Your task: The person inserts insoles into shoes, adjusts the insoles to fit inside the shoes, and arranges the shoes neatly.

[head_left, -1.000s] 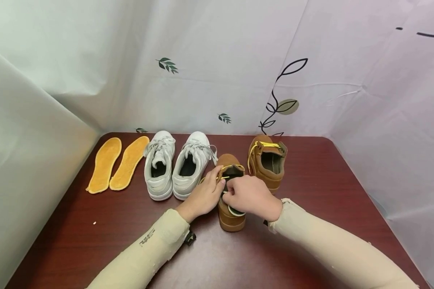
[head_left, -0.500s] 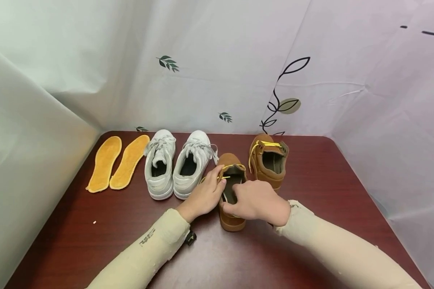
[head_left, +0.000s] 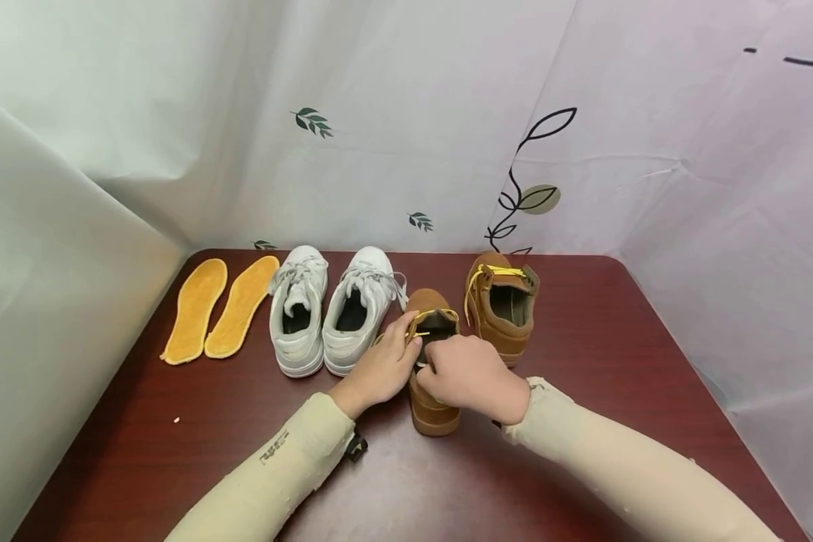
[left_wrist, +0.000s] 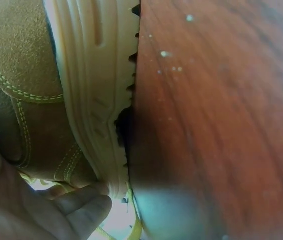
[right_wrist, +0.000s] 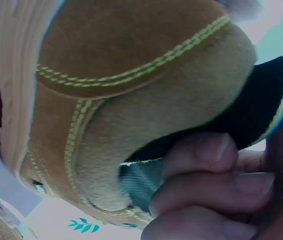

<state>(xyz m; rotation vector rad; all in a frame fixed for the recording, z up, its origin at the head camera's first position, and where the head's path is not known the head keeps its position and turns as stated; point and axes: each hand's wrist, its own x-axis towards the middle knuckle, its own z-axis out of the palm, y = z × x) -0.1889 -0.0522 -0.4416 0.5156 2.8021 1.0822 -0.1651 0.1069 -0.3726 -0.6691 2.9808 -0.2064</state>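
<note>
A brown suede shoe [head_left: 433, 418] with yellow laces stands on the table, its toe pointing away from me. My left hand [head_left: 379, 369] grips its left side near the laces; in the left wrist view the fingers [left_wrist: 84, 212] lie against the upper just above the sole. Over the shoe's opening, my right hand [head_left: 473, 376] has its fingers curled. The right wrist view shows those fingers [right_wrist: 216, 155] pinching an insole [right_wrist: 254, 100], black on the face that shows, with a yellow edge. Part of the insole is inside the shoe; its front end is hidden.
The other brown shoe [head_left: 508, 331] stands behind and right of my right hand. Left of my left hand are two white sneakers [head_left: 298, 350], side by side. Two orange insoles [head_left: 196, 309] lie at the table's far left. White curtains [head_left: 366, 173] with leaf prints enclose the table.
My right hand shifted right and uncovered more of the shoe's inside, then came back left over the opening. The left hand and the shoe have stayed in place.
</note>
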